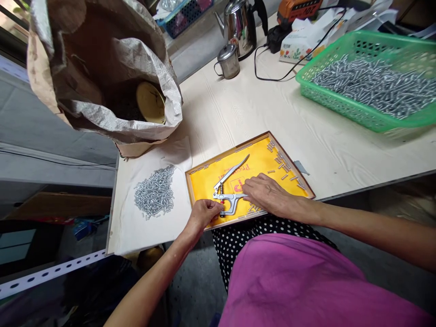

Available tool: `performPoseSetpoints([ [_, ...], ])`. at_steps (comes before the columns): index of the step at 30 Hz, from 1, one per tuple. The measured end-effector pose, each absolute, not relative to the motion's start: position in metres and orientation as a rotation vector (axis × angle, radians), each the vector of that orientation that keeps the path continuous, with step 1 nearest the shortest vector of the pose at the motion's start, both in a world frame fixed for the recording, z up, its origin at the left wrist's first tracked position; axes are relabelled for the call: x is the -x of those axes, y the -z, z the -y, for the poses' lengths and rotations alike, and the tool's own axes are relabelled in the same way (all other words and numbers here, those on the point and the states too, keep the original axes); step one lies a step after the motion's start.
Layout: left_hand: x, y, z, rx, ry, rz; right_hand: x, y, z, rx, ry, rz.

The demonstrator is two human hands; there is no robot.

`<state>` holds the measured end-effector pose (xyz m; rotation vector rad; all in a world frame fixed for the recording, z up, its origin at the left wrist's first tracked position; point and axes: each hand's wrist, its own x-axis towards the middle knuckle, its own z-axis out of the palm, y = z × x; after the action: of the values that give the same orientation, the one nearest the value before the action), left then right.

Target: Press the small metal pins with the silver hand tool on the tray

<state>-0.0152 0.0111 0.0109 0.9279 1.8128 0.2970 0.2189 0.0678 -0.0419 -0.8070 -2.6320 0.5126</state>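
Observation:
My right hand point(264, 190) is closed round the lower handle of grey snap-fastener pliers point(232, 202), which have a dark spring and a long upper lever standing raised. At the jaw of the pliers, the fingers of my left hand point(206, 211) are pinched together; whatever they hold is hidden or too small to name. The pliers are over a shallow tray point(204, 179) with a yellow lining and a brown rim. Small metal pins point(282, 162) lie scattered at the tray's right side, and more sit close to my right hand.
A pile of small metal parts point(155, 193) lies on a white cloth at left. Behind it stands a big open paper sack point(143, 136). A green basket point(340, 106) full of metal pins stands at right. A kettle point(240, 27), metal mug point(228, 61) and black cable point(272, 79) are farther back.

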Motion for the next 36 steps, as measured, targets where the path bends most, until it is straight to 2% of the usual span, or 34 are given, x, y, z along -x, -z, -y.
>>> performPoseSetpoints([
  [6, 0.015, -0.010, -0.009, -0.902, -0.287, -1.805, -0.225, 0.033, -0.071, 0.778, -0.540, 2.676],
  [12, 0.016, -0.007, -0.007, -0.893, -0.317, -1.799, -0.231, 0.026, -0.107, 0.807, -0.303, 2.771],
  [22, 0.016, -0.006, -0.004, -0.920, -0.276, -1.816, -0.219, 0.016, -0.116, 0.835, -0.249, 2.932],
  [25, 0.011, -0.011, 0.001, -1.204, -0.235, -1.950, -0.223, 0.014, -0.109, 0.809, -0.260, 2.925],
  [28, -0.004, -0.015, 0.001, -1.819, -0.323, -2.025, -0.225, 0.015, -0.103, 0.753, -0.283, 2.905],
  [31, -0.022, -0.011, -0.012, -2.289, -0.299, -1.767, -0.224, 0.015, -0.100, 0.775, -0.279, 2.871],
  [36, -0.030, 0.004, -0.043, -2.446, -0.148, -1.453, -0.229, 0.012, -0.102, 1.002, -0.257, 2.876],
])
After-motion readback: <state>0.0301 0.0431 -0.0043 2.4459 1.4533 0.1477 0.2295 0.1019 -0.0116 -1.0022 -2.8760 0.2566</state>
